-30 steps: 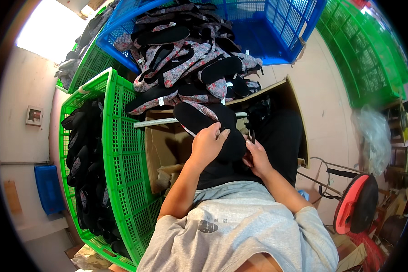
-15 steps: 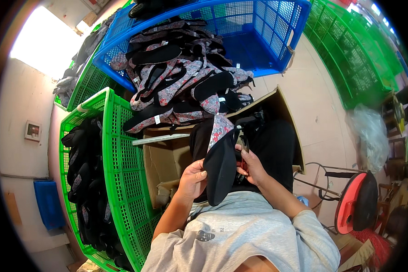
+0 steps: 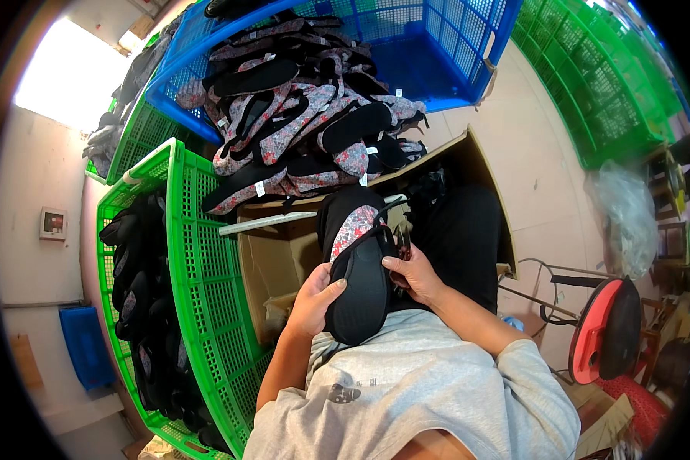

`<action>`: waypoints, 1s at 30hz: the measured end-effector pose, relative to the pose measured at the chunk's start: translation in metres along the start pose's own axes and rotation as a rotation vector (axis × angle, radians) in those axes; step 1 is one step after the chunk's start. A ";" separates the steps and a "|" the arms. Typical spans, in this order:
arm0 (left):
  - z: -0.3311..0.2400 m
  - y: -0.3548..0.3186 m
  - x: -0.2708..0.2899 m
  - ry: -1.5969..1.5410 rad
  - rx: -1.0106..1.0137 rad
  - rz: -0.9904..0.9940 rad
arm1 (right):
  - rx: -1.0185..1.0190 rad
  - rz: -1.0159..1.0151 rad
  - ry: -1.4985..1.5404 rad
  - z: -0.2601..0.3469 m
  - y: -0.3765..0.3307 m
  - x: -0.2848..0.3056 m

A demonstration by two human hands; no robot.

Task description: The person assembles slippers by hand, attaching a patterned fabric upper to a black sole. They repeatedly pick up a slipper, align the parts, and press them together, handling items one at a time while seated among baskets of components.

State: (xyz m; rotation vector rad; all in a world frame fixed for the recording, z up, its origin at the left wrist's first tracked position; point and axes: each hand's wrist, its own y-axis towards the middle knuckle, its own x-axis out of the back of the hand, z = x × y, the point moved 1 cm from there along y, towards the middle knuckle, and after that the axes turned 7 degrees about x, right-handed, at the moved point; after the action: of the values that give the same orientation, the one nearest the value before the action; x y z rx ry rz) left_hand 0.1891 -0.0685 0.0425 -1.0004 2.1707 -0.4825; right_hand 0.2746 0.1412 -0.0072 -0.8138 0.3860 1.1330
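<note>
"Where's the slipper [image 3: 360, 295]?"

"Above the black trousers [image 3: 464, 245], between both hands, its flowered part [image 3: 353, 230] pointing away from the body"

"How are the hands?"

"The left hand [image 3: 314, 301] grips one long edge, thumb on top. The right hand [image 3: 418, 276] pinches the opposite edge. A narrow dark thing [image 3: 403, 232] shows just beyond it; I can't tell whether the fingers hold that too"

"Which step is this?"

"Positioning or checking one slipper, I'd judge, with the heaped slippers [image 3: 307, 123] lying farther off at the blue crate [image 3: 460, 38]"

"And the next move?"

"It probably calls for a steady left grip, leaving the right fingers free to work along that edge"
</note>
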 end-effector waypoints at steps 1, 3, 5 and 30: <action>0.001 0.001 0.002 0.018 0.000 -0.010 | 0.001 0.010 -0.005 0.001 0.000 0.000; 0.002 0.004 0.006 0.053 0.000 -0.029 | 0.004 0.030 -0.018 0.004 -0.001 -0.002; -0.004 0.002 0.005 0.127 0.026 -0.070 | 0.038 -0.009 -0.045 0.010 -0.005 -0.012; -0.060 0.082 -0.040 0.913 -0.416 -0.211 | 0.346 -0.110 -0.527 -0.023 0.003 -0.005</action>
State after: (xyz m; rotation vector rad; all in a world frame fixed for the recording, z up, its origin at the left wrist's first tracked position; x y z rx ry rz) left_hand 0.1220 0.0169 0.0537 -1.4295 3.0774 -0.6966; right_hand 0.2727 0.1214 -0.0199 -0.2135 0.0877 1.0912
